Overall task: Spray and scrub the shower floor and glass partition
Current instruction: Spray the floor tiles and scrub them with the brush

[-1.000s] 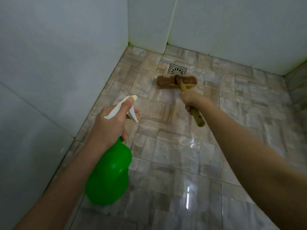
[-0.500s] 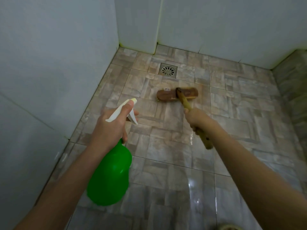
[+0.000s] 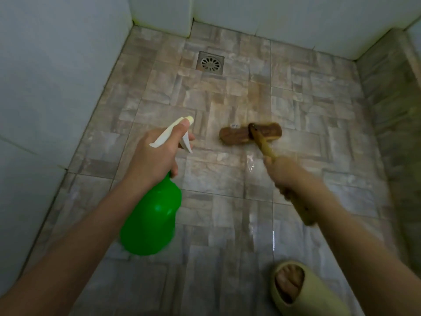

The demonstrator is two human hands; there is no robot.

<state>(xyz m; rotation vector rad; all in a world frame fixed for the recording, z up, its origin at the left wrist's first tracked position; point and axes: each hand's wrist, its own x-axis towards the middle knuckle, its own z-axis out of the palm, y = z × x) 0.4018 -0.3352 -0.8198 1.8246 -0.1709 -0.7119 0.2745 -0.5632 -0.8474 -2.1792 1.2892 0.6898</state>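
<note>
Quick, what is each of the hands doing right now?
Left hand: grips the neck of the green spray bottle, a finger on the trigger.
Right hand: grips the handle of the scrub brush, its head on the floor tiles.

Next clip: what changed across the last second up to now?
The right hand drew the brush back from the drain toward the person; a slippered foot came into view. Unchanged: the left hand grips the spray bottle, and the right hand holds the brush.
</note>
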